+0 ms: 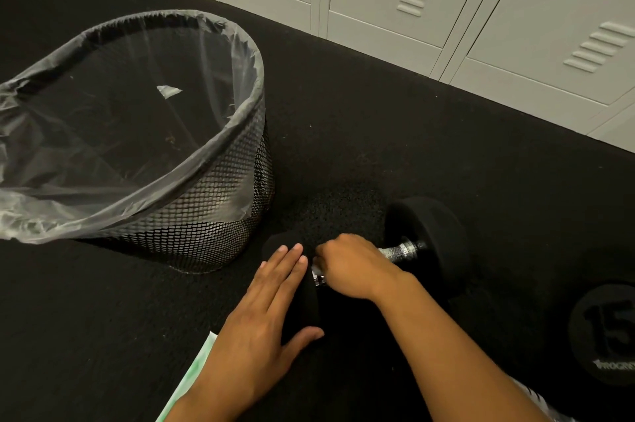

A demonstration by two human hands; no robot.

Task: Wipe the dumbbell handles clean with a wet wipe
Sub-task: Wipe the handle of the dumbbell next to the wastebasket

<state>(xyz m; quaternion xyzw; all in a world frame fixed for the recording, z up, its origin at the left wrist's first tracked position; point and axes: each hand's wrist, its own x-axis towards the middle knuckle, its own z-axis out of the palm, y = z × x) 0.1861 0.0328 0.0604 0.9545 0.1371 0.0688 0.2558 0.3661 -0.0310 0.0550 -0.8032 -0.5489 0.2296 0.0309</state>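
Black rubber flooring (395,132) beside grey lockers (446,9) is being used as the work surface. One dumbbell (426,236) is being steadied by the left hand (271,311), fingers flat on its near head. Its handle (398,251) is being rubbed by the right hand (354,267), curled round it; a wet wipe is barely discernible. A second dumbbell (608,335) is judged outstanding.

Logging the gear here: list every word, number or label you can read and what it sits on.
"15": on the end face of the second dumbbell at lower right, cut off by the frame edge.
"PROGR...": white lettering beneath it on that face, cut off and blurred.
Green-and-white packet by the left hand: print unreadable.
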